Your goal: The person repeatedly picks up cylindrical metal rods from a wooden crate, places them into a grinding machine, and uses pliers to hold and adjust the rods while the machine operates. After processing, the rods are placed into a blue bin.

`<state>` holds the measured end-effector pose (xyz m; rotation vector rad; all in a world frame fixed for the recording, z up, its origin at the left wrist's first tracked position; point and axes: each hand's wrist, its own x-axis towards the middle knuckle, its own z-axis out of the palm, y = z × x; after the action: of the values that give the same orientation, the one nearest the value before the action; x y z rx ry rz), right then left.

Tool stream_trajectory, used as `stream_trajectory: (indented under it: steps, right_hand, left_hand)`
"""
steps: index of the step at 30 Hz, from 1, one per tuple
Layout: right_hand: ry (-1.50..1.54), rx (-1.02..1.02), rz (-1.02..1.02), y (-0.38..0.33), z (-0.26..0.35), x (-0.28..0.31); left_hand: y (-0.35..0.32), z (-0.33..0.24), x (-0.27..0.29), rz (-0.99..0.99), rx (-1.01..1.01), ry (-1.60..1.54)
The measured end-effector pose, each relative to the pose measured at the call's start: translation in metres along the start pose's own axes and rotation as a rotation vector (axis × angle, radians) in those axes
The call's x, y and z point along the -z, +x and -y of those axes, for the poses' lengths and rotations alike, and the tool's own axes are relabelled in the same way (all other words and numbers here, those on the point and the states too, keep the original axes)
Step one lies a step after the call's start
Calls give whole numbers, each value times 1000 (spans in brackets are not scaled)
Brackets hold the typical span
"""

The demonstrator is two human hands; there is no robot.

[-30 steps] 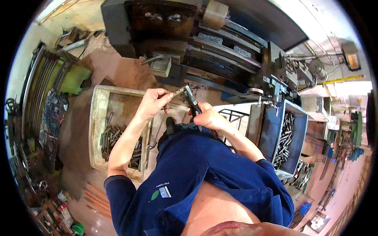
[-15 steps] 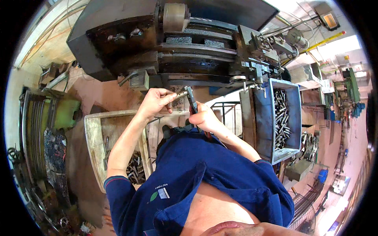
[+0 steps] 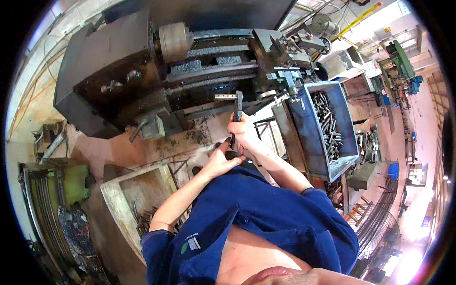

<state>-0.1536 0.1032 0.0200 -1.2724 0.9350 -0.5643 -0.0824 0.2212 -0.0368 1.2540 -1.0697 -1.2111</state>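
Observation:
My right hand (image 3: 243, 132) is wrapped round the middle of a long dark metal tool like pliers (image 3: 239, 105), held upright in front of my body. From the head of this tool a short silvery metal rod with small holes (image 3: 225, 97) sticks out to the left, gripped there. My left hand (image 3: 223, 160) is closed about the tool's lower end, close to my waist. Its fingertips are partly hidden, and so is the end of the handle.
A lathe with a chuck (image 3: 174, 42) stands ahead, its lever (image 3: 137, 130) jutting toward me. On the right, a blue bin (image 3: 311, 137) holds many metal rods. A pale wooden tray (image 3: 115, 199) with metal pieces lies at left. Green machinery (image 3: 76, 183) stands farther left.
My left hand has let go of the holed rod and come down to the tool's lower end. The rod now stays in the tool's head. My view has shifted, with the lathe farther left.

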Motion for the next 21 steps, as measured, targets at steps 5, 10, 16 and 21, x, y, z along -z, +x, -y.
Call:
stream_trajectory:
  steps: [5,10,16,21]
  right_hand:
    - [79,84,-41,50,-4,2]
    - [59,93,-18,103,18,26]
    - [184,63,24,158,36,53]
    - [111,38,97,197,53,69]
  left_hand:
    - [52,8,7,-1,0,11]
    - [121,-7,19,17,33,-182]
    - [187,-28,14,-39,115,-409]
    - [225,-32,16,-69,84,-483]
